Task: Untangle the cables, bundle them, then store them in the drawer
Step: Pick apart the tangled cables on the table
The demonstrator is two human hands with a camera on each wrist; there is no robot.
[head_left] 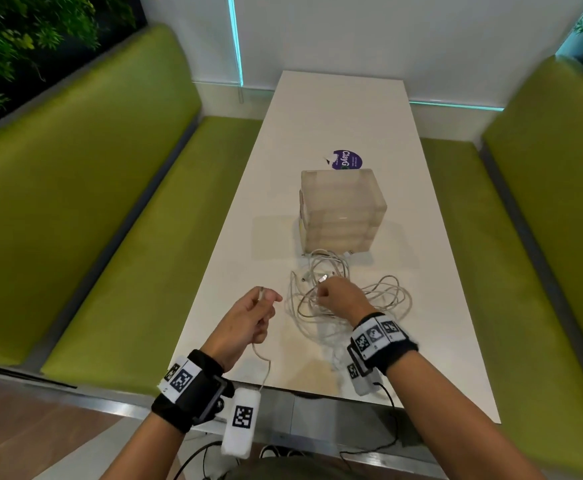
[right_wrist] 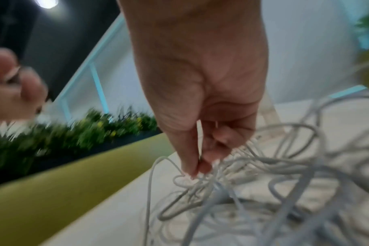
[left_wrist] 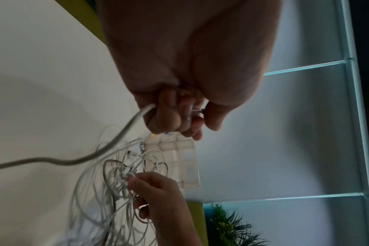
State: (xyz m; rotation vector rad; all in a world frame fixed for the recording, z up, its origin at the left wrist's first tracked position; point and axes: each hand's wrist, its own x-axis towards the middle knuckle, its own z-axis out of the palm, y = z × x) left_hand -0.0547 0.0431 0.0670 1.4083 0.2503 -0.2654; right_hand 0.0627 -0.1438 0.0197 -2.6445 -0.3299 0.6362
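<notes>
A tangle of white cables (head_left: 349, 299) lies on the white table (head_left: 338, 109), just in front of a translucent drawer box (head_left: 340, 209). My left hand (head_left: 248, 320) is raised at the table's left edge and grips the end of one cable (head_left: 264, 365), whose plug (head_left: 261, 292) sticks out above the fingers; the cable hangs down toward the near edge. In the left wrist view the curled fingers (left_wrist: 169, 114) hold that cable (left_wrist: 124, 131). My right hand (head_left: 338, 297) is over the pile, its fingertips (right_wrist: 192, 168) pinching strands of the cable tangle (right_wrist: 253, 166).
Green benches (head_left: 117, 209) run along both sides of the table. A purple sticker (head_left: 347, 160) lies behind the drawer box. Plants (head_left: 13, 36) fill the far left corner. Black wires (head_left: 380, 438) hang below the table's near edge.
</notes>
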